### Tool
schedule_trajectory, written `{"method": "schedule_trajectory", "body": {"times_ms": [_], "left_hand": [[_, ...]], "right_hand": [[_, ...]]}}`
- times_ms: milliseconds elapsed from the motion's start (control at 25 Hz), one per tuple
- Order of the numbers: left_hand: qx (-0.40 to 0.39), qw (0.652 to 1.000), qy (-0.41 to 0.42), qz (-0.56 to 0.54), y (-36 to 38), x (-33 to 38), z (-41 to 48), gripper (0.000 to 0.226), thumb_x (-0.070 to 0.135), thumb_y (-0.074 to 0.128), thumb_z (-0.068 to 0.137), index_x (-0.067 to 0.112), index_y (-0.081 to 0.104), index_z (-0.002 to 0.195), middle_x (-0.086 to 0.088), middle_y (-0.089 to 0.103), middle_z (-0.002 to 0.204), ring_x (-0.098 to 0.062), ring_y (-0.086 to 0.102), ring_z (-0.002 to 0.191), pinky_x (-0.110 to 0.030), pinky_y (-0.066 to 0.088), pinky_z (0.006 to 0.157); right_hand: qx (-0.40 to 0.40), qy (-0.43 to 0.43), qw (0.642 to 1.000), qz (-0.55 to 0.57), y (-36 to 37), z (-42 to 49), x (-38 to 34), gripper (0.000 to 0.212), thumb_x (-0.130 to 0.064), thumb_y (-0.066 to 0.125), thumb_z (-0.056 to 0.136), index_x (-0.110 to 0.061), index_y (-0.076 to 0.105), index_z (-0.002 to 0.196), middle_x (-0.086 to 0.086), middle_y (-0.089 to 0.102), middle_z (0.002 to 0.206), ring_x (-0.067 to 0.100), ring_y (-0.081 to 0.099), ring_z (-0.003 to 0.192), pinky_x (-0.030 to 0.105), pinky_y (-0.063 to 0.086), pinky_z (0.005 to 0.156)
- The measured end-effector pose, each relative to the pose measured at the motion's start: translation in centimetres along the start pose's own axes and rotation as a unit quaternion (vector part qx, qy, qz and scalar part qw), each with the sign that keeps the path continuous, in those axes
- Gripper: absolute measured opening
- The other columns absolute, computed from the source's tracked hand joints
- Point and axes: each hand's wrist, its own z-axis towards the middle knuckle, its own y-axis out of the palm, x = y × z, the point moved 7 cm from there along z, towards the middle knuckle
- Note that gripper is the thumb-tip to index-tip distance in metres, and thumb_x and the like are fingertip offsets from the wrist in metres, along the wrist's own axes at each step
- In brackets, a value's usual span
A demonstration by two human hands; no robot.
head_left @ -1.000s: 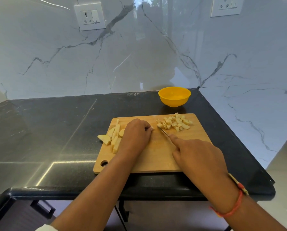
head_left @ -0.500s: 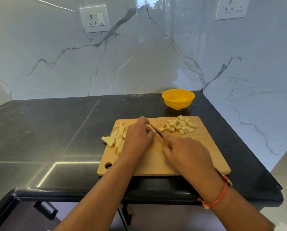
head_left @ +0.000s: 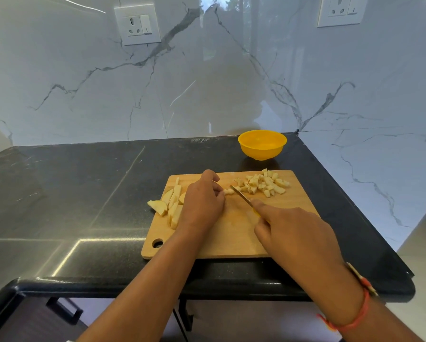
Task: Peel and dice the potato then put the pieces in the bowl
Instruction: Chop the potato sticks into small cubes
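Knife (head_left: 241, 199) shifted right; potato dice (head_left: 266, 185) pale.

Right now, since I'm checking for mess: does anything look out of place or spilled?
One potato wedge pokes past the left edge of the cutting board over the counter. Otherwise nothing stands out: the diced pieces lie on the board and the yellow bowl stands upright.

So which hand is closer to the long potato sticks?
Left. The left hand sits right beside the sticks; the right hand is farther right across the board, holding the knife.
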Motion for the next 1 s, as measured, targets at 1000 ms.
{"method": "schedule_trajectory", "body": {"times_ms": [1000], "left_hand": [[0.028,0.999,-0.013,-0.017,-0.6,-0.4,-0.1,0.030,0.006,0.064,0.091,0.019,0.053,0.116,0.007,0.064,0.096,-0.006,0.061,0.086,-0.014,0.050,0.073]], "right_hand": [[-0.010,0.011,0.999,0.029,1.3,2.1,-1.7,0.047,-0.047,0.037,0.096,-0.048,0.036,0.144,-0.016,0.046,0.064,0.005,0.044,0.056,0.023,0.037,0.047]]}}
